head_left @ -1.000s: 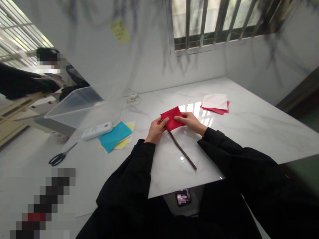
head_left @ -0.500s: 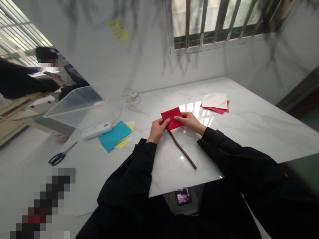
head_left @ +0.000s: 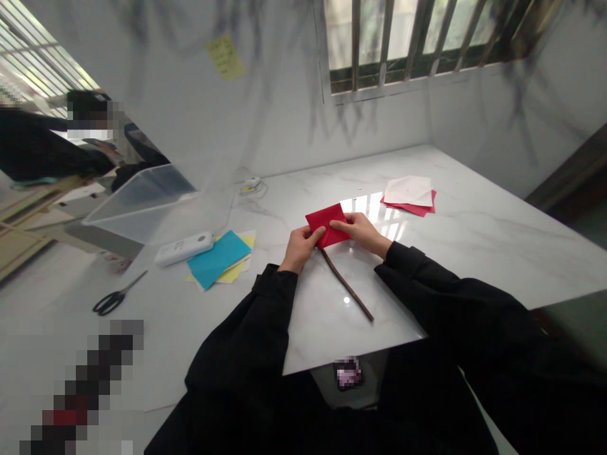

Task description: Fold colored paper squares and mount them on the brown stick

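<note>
Between my hands is a red sheet of paper (head_left: 327,218) with a crease or folded edge across it. My left hand (head_left: 302,245) is closed on its lower left side, thumb pressed on the face. My right hand (head_left: 364,229) pinches the right side, its thumb lying on the paper too. The fingers behind the sheet are mostly hidden. Below the paper a thin brown stick (head_left: 348,287) lies slantwise on the table, its upper end close under the sheet; whether they touch I cannot tell.
On the marble-patterned table (head_left: 493,253), white and red sheets (head_left: 408,191) lie back right. To the left are blue and yellow sheets (head_left: 219,259), a white oblong device (head_left: 184,249), black-handled scissors (head_left: 111,302) and a clear plastic bin (head_left: 137,205). Another person (head_left: 42,148) is at far left.
My hands and the red paper stay almost in the same place. The other person at far left has shifted slightly.
</note>
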The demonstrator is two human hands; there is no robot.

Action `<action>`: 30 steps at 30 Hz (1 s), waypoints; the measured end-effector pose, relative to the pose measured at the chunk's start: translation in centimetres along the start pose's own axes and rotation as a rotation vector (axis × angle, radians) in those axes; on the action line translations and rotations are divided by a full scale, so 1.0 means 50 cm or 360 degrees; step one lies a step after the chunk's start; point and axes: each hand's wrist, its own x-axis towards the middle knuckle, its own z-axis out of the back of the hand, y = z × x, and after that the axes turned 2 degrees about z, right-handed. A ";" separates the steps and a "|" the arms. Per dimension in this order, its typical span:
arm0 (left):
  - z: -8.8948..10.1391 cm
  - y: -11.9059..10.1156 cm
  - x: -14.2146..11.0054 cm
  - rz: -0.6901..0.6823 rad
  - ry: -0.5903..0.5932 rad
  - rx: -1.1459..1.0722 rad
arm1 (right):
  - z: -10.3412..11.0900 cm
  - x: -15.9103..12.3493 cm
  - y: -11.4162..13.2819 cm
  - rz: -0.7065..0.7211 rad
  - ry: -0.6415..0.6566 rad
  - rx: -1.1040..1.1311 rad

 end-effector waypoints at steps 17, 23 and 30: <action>0.001 -0.002 -0.003 -0.0004 -0.0028 -0.0010 | -0.008 -0.004 0.005 -0.0026 -0.0007 0.0021; 0.001 -0.003 -0.004 -0.0023 -0.0086 0.0033 | -0.010 -0.005 0.001 0.0022 0.0020 -0.0079; 0.000 -0.006 -0.005 -0.0015 -0.0087 0.0039 | -0.015 -0.012 0.011 0.0027 0.0045 -0.0233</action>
